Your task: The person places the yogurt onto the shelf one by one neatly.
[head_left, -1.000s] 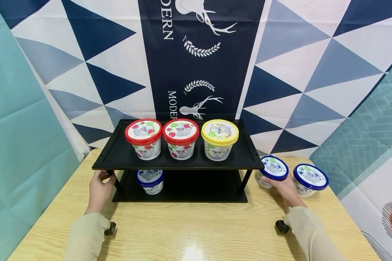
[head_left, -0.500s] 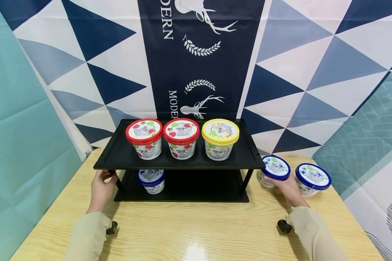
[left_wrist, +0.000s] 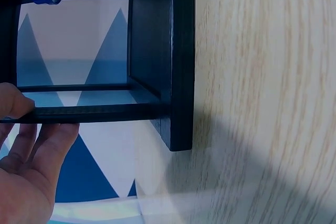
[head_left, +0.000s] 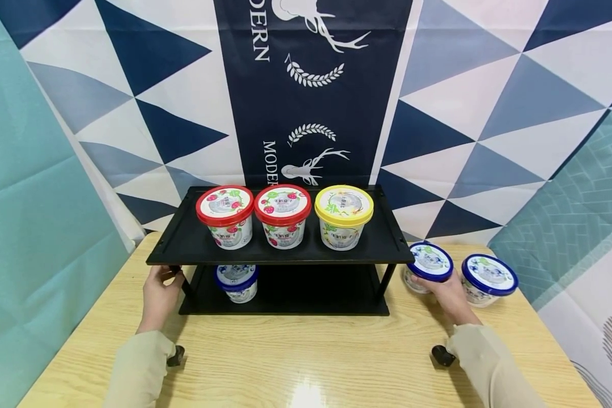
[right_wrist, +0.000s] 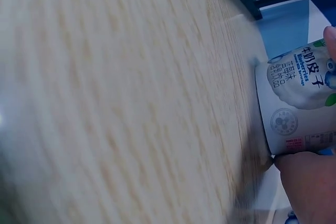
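A black two-tier rack (head_left: 285, 258) stands on the wooden table. My left hand (head_left: 159, 294) pinches its left front post (left_wrist: 100, 113) between thumb and fingers, just under the upper shelf. To the right of the rack, my right hand (head_left: 450, 297) grips a blue-lidded blueberry tub (head_left: 430, 260), upright at the rack's corner. In the right wrist view the tub's printed side (right_wrist: 294, 103) shows, with a finger and thumb around it. Another blue-lidded tub (head_left: 488, 275) stands just right of that hand.
The upper shelf bears two red-lidded tubs (head_left: 225, 209) and a yellow-lidded tub (head_left: 344, 212). On the lower shelf, a blue-lidded tub (head_left: 237, 277) stands toward the left. Patterned cloth (head_left: 183, 68) hangs behind the rack. Wooden tabletop (head_left: 306, 351) lies in front.
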{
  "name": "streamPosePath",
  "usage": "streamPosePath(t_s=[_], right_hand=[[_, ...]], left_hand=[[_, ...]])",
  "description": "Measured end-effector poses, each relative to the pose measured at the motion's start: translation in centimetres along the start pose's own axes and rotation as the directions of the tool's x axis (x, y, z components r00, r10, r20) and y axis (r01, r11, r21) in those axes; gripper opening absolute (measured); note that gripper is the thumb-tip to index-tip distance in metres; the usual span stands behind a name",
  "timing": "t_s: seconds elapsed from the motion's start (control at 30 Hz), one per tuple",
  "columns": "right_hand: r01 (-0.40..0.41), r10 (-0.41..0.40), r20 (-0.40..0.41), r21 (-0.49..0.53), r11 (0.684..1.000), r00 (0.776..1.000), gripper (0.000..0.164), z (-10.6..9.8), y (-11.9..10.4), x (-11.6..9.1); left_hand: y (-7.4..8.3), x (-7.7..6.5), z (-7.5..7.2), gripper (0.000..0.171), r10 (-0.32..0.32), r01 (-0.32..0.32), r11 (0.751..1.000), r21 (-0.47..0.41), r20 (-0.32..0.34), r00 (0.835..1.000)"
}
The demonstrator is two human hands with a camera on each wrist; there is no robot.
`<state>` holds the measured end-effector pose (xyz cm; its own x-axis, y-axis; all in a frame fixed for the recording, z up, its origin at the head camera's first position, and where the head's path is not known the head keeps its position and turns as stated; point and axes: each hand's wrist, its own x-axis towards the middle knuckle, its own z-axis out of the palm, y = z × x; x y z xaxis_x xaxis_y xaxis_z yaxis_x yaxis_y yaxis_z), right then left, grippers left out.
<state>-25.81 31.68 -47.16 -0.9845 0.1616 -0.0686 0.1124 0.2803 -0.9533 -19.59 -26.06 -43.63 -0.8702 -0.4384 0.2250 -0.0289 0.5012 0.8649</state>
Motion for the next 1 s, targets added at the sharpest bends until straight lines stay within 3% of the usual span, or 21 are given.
streamPosePath(t_s=[0.43,1.0], right_hand=[[0.036,-0.038,-0.009,-0.118,0.992,0.999,0.102,0.2,-0.8,-1.4],[0.066,-0.063,0.027,-0.112,0.992,0.998,0.101,0.5,-2.0,-2.9]], left_hand=[[0.1,0.0,-0.1,0.028,-0.013,0.013,1.000,0.001,0.019,1.000],[-0.3,0.1,0.0,0.029,0.003,-0.003,1.000,-0.006,0.001,1.000]])
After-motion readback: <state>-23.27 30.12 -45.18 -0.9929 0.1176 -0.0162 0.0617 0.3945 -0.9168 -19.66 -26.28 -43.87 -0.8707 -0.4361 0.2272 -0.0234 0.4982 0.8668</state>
